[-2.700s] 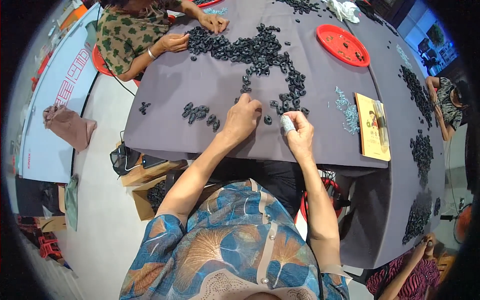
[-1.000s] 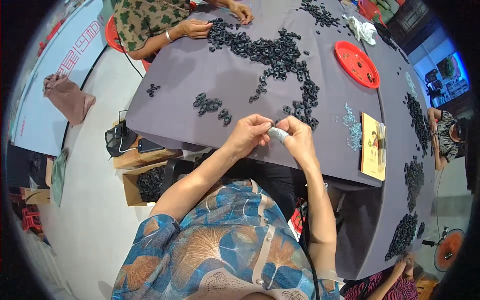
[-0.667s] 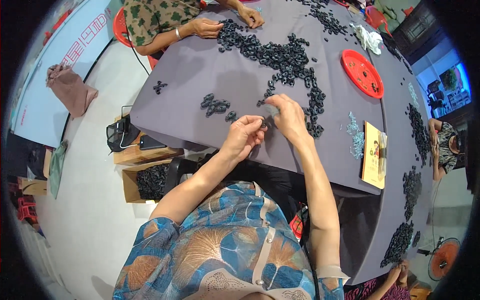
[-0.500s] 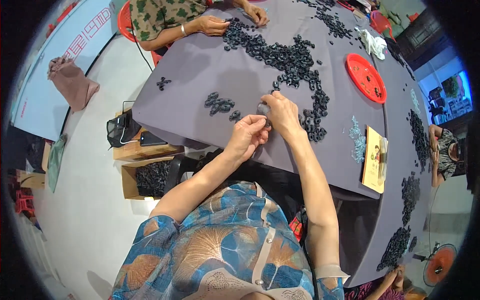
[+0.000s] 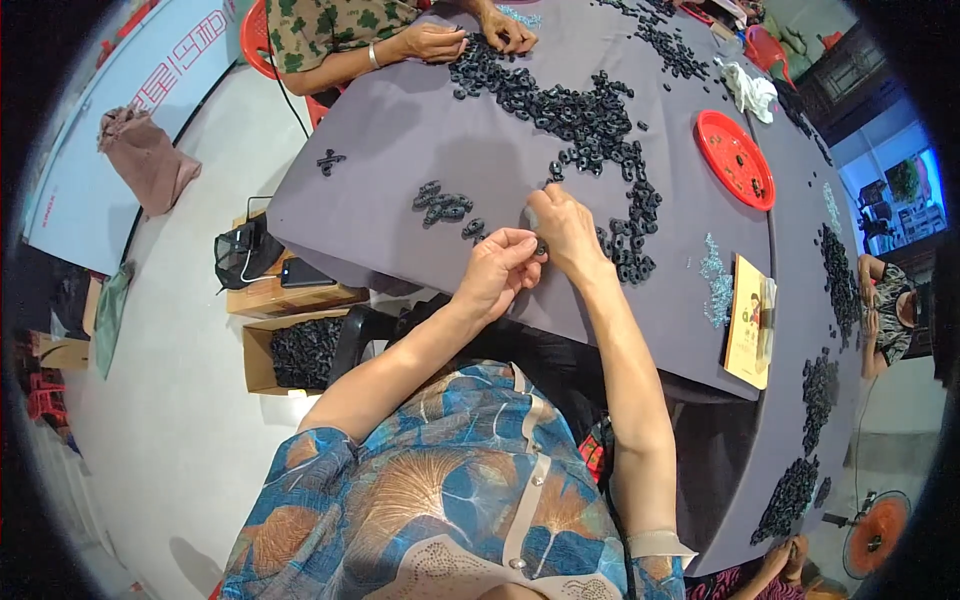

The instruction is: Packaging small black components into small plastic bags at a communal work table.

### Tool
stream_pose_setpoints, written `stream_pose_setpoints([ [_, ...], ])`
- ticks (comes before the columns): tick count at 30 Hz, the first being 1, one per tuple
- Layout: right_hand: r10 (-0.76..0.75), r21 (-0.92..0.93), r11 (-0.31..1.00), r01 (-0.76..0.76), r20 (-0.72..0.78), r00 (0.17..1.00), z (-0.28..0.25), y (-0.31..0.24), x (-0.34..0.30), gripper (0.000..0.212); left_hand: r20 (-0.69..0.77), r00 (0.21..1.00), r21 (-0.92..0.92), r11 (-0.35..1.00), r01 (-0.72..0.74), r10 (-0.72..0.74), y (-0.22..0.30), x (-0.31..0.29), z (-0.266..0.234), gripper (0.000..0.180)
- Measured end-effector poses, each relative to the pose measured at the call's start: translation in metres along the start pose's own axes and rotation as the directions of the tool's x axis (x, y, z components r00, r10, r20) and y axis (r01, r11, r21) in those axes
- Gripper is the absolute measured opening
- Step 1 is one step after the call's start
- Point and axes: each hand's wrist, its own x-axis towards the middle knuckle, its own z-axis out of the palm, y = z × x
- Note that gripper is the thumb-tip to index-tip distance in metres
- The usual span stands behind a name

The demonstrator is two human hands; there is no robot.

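Over the near part of the table, my left hand (image 5: 497,268) pinches a small black ring-like part (image 5: 541,248) between thumb and forefinger. Close against it, my right hand (image 5: 567,232) is closed with its fingers curled down. Something greyish (image 5: 531,216) shows at its fingertips, too hidden to name. To the left of my hands lies a small group of black parts (image 5: 440,205), with a few more beside my left fingers. Beyond and right of my right hand, a long heap of the same black parts (image 5: 585,115) curves down the grey tablecloth (image 5: 375,135).
On the right are a red tray (image 5: 712,128) holding a few bits, scattered pale-blue pieces (image 5: 715,280) and a yellow booklet (image 5: 746,325). Another person's hands (image 5: 435,42) work at the far edge. A cardboard box (image 5: 258,358) of black parts stands low at left.
My right hand has turned slightly over the greyish thing, which shows less now. The black part in my left fingers shows more plainly. The view has shifted a little.
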Motion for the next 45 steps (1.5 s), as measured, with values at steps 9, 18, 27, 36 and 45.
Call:
stream_pose_setpoints([
  [9, 0.113, 0.259, 0.961, -0.100, -0.035, 0.993, -0.017, -0.013, -0.043, 0.027, 0.015, 0.997, 0.000, 0.997, -0.078, 0.078, -0.002, 0.003, -0.005, 0.010],
  [18, 0.141, 0.125, 0.984, -0.129, -0.086, 0.986, -0.016, -0.021, -0.047, 0.015, 0.000, 0.995, 0.011, 0.995, -0.102, 0.102, -0.004, 0.004, 0.001, 0.011],
  [27, 0.361, 0.614, 0.769, -0.179, -0.185, 0.914, -0.033, -0.028, -0.079, 0.028, -0.072, 0.993, 0.166, 0.983, -0.076, 0.089, -0.006, 0.007, 0.010, 0.010],
  [36, 0.588, 0.929, 0.298, -0.222, 0.004, 0.809, -0.016, -0.022, -0.090, 0.021, -0.038, 0.994, 0.387, 0.918, -0.084, 0.107, -0.015, 0.012, 0.019, 0.013],
  [45, 0.575, 0.871, 0.420, -0.257, -0.036, 0.817, -0.011, -0.021, -0.090, 0.021, 0.018, 0.992, 0.407, 0.905, -0.123, 0.126, -0.016, 0.010, 0.018, 0.013],
])
